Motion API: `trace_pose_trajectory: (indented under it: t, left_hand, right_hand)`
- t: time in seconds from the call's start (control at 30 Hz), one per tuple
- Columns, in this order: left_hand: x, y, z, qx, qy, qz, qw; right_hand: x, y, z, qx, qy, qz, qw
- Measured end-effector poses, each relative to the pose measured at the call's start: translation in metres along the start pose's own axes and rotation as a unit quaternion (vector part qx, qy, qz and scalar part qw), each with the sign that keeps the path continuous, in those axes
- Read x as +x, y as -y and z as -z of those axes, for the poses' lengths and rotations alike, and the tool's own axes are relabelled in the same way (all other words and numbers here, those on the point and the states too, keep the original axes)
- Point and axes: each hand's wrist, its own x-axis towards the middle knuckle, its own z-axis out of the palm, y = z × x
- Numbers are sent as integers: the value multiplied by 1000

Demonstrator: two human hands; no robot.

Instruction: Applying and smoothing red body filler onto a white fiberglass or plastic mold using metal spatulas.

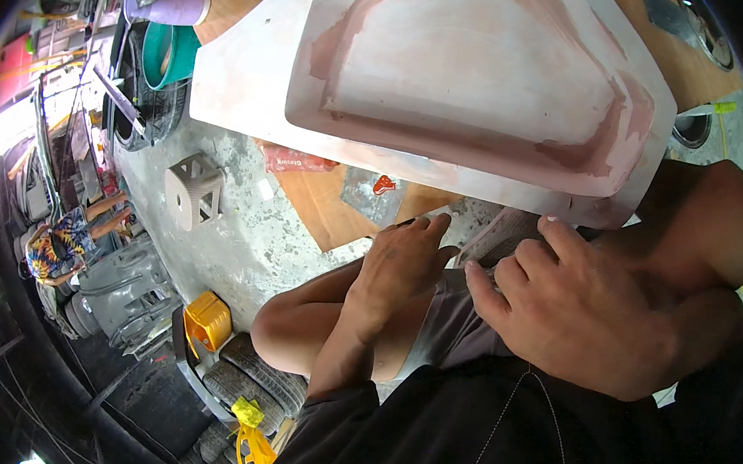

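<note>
A large white panel [252, 92] with a raised, rounded rim and pinkish-brown filler smears fills the upper middle, its near edge just beyond my hands. My left hand [399, 265] is held above my left leg with its fingers curled. A small dark piece shows at those fingers, too hidden to name. My right hand [584, 305] hovers over my lap, thumb and fingers apart, nothing visible in it. Its index fingertip, pale at the end, is close to the panel's lower edge; touching or apart, I cannot tell.
On the floor, a grey sheet with a red blob [384, 185] lies on brown board [321, 206] beside a red packet [299, 160]. Further left are a beige stool [193, 190], green bucket [169, 55], yellow container [207, 319] and tyres [246, 379]. Another person [65, 243] is at far left.
</note>
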Motion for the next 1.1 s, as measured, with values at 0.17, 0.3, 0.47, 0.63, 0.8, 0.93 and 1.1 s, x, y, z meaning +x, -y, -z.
trace_pose_trajectory:
  t: [0.17,0.3,0.47,0.63,0.8,0.93,1.1]
  left_hand:
    - [-1,-1,0,-15,-15,2,1000]
    - [-1,0,0,-12,-16,2,1000]
    - [-1,8,-5,-9,-12,-20,1000]
    - [-3,-2,3,-17,-15,0,1000]
    - [-1,-4,4,-13,10,16,1000]
    - [-4,-1,2,-14,-13,5,1000]
    - [-2,3,-3,-11,-30,-17,999]
  right_hand:
    - [1,0,0,0,9,-11,1000]
    - [1,0,-1,7,13,-23,1000]
    - [2,0,-1,2,13,-17,1000]
    - [2,0,-2,5,7,-22,1000]
    - [3,4,-2,32,31,-56,997]
    - [3,3,-2,24,31,-49,998]
    - [2,4,-2,22,27,-55,998]
